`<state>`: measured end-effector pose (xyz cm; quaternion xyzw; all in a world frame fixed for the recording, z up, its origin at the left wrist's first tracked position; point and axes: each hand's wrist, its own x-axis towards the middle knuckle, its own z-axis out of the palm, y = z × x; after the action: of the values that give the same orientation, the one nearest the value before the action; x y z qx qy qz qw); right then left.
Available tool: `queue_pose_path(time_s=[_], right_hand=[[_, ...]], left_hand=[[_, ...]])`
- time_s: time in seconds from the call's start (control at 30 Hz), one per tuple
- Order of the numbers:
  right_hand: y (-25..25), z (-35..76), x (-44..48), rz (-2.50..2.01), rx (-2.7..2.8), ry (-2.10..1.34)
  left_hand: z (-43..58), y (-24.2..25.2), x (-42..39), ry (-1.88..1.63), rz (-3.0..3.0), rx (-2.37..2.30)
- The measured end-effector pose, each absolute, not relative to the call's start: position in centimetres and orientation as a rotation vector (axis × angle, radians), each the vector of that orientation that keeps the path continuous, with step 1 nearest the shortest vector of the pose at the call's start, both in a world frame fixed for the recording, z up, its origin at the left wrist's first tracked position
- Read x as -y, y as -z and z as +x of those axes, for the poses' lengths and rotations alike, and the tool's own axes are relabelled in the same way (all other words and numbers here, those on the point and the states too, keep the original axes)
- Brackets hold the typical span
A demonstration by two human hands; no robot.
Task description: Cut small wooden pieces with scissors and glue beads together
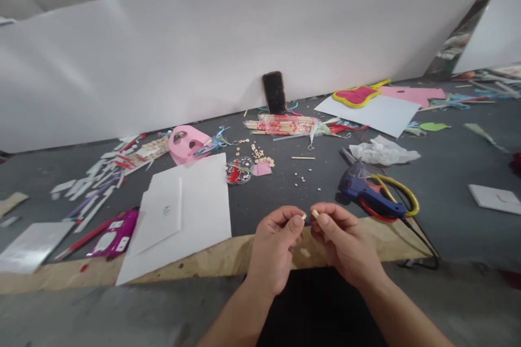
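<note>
My left hand (277, 244) is closed in a pinch, with the end of a small pale wooden piece (304, 216) showing at its thumb tip. Just beside it, my right hand (342, 241) grips a short piece of wooden stick (315, 213) between thumb and forefinger. The two pieces are close together but apart, above the table's front edge. Beyond my hands lie several tiny cut bits (302, 179) and a longer wooden stick (303, 158). To the right of them rests a blue glue gun (368, 192) with a black cord, beside yellow-handled scissors (412, 198).
White sheets (203, 211) and a purple packet (116, 234) lie left. Further back are a pink cutout (183, 154), a round tray of beads (240, 178), bagged sticks (280, 126) and crumpled white plastic (382, 150). A phone (274, 92) leans on the white board (203, 54).
</note>
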<state>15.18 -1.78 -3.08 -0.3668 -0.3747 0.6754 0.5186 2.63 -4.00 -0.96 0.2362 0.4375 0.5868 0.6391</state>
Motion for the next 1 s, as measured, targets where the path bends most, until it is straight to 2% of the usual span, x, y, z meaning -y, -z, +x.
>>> queue_pose_path(time_s=[0.2, 0.37, 0.47, 0.63, 0.73, 0.9, 1.0], right_hand=[[2.0, 15.7, 1.8, -0.900, 1.432, -1.054], [1.6, 15.8, 1.8, -0.879, 1.532, -0.887], [1.8, 15.9, 2.0, -0.885, 1.476, -0.995], [2.0, 15.5, 2.5, -0.867, 0.895, -1.687], [1.9, 15.0, 2.8, -0.801, 0.575, -1.927], [2.1, 14.6, 3.3, -0.789, 0.560, -1.937], [2.3, 14.8, 3.4, -0.883, 0.868, -1.690]], left_hand=[[3.0, 0.7, 4.0, -1.287, 0.371, -0.898], [3.2, 0.8, 4.0, -1.282, 0.369, -0.906], [3.2, 1.2, 4.1, -1.292, 0.428, -0.943], [2.7, 1.4, 4.4, -1.477, 0.915, -1.254], [2.3, 0.9, 4.6, -1.493, 1.201, -1.433], [2.1, 0.5, 4.8, -1.459, 1.357, -1.530], [2.3, 0.6, 4.8, -1.446, 1.270, -1.502]])
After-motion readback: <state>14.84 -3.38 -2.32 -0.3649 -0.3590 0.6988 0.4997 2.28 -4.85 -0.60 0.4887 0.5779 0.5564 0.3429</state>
